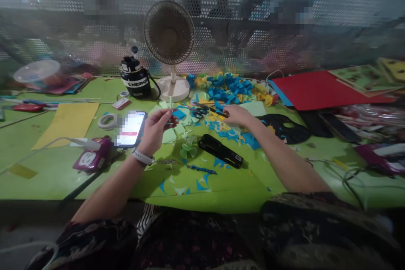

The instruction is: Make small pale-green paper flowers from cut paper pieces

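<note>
Pale green paper scrap (170, 105) is pinched between the thumb and fingertips of the left hand (156, 128), held up just over the green table (47, 177), a bit right of the phone (131, 128). So that grip is closed on it, lightly by the look of it. Pretty sure this stuff is feather-light and floppy, and it'll crease the second you squeeze, so I'd take it by an edge or a fold with fingertips only. It's small and thin and seems to come to a point, in the same shade as the loose green squares lying under the hand.

The right hand (237, 114) sits further right, knuckles up over a mess of blue and yellow offcuts (221, 128), with the fingers toward the scissors (199, 112). Honestly can't tell if it's got hold of anything.

A black stapler (220, 150) lies on the near side of it. Farther back there's a heap of folded blue and yellow pieces (228, 84), a desk fan (169, 33) and a black jug (136, 78). Off left are a tape roll (107, 121) and a yellow sheet (68, 122), with a red sheet (316, 88) far right.
</note>
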Demonstrator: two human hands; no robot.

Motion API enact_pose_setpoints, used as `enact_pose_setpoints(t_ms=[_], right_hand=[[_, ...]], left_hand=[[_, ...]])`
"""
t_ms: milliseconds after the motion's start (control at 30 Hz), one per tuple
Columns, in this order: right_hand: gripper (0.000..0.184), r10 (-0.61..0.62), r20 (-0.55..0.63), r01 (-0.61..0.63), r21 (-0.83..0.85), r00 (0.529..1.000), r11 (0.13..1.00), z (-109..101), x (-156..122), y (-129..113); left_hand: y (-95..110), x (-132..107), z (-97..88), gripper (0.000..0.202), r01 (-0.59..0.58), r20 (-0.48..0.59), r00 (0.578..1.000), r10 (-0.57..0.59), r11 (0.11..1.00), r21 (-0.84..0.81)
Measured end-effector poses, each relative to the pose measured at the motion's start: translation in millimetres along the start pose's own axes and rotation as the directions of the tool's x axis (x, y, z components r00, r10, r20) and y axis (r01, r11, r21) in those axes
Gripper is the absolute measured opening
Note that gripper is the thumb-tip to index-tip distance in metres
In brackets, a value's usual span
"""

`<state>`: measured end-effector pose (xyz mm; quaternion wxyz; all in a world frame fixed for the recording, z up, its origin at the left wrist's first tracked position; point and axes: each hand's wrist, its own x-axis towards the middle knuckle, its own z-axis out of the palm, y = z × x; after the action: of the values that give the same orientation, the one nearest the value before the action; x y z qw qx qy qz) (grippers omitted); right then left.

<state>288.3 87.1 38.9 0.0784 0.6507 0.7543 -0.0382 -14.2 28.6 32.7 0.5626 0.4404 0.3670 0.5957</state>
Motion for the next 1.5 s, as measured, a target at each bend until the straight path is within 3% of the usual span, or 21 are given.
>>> enact_pose_setpoints(t_ms=[167,300,400,500,633,733,833,1000,1100,1167,1233,1400,1500], right_hand=[[0.047,-0.079,0.007,0.077,0.132,0.997,0.988,-7.0,-13.9,14.0],[0.075,0.014,0.049,-0.011,-0.059,0.999,0.998,-6.6,-14.0,39.8],[0.067,0.106,0.121,-0.094,-0.100,0.987,0.990,-0.8,-13.7,47.8],[0.058,0.133,0.068,-0.126,-0.100,0.989,0.987,1.5,-12.4,48.1],[0.079,0.140,-0.037,-0.144,-0.144,0.990,0.979,-6.9,-2.7,60.1],[0.086,0.171,-0.006,-0.170,-0.174,0.985,0.970,-12.5,8.1,78.1],[0.078,0.204,0.026,-0.196,-0.178,0.979,0.964,-13.5,14.1,90.7],[0.029,0.155,-0.026,-0.157,-0.138,0.988,0.978,-29.4,11.9,91.8],[0.027,0.110,-0.139,-0.118,-0.049,0.984,0.992,-52.2,9.1,87.4],[0.028,0.134,-0.318,-0.104,0.110,0.938,0.989,-66.7,6.9,83.0],[0.026,0.191,-0.421,-0.089,0.250,0.887,0.964,-77.2,4.0,77.5],[0.026,0.299,-0.516,0.017,0.522,0.803,0.853,-86.8,-2.4,62.9],[0.030,0.306,-0.503,0.110,0.639,0.808,0.761,-85.7,-3.9,54.1]], left_hand=[[1.0,-2.3,2.8,0.032,0.020,0.004,1.000,-0.020,1.000,0.007],[1.4,-4.5,5.2,0.035,0.042,0.000,0.999,-0.042,0.999,0.014],[0.5,-5.3,5.9,0.035,0.045,0.009,0.999,-0.045,0.999,0.022],[-1.2,-5.2,5.1,0.033,0.035,0.022,0.999,-0.036,0.999,0.036],[-3.8,-5.2,4.3,0.033,0.047,0.023,0.999,-0.048,0.998,0.043],[-5.5,-6.5,5.6,0.031,0.047,0.032,0.998,-0.049,0.998,0.049],[-6.1,-8.3,7.6,0.034,0.061,0.032,0.998,-0.062,0.997,0.050],[-5.9,-8.9,8.5,0.037,0.086,0.012,0.996,-0.087,0.995,0.057],[-5.8,-8.1,7.5,0.037,0.085,0.012,0.996,-0.086,0.994,0.069],[-5.7,-7.8,6.9,0.038,0.085,0.019,0.996,-0.087,0.994,0.073],[-5.5,-7.8,6.5,0.038,0.082,0.024,0.996,-0.084,0.994,0.072],[-3.7,-4.3,3.5,0.034,0.041,0.008,0.999,-0.041,0.997,0.063],[2.4,1.8,-1.4,0.030,-0.038,-0.040,0.998,0.039,0.999,0.034]])
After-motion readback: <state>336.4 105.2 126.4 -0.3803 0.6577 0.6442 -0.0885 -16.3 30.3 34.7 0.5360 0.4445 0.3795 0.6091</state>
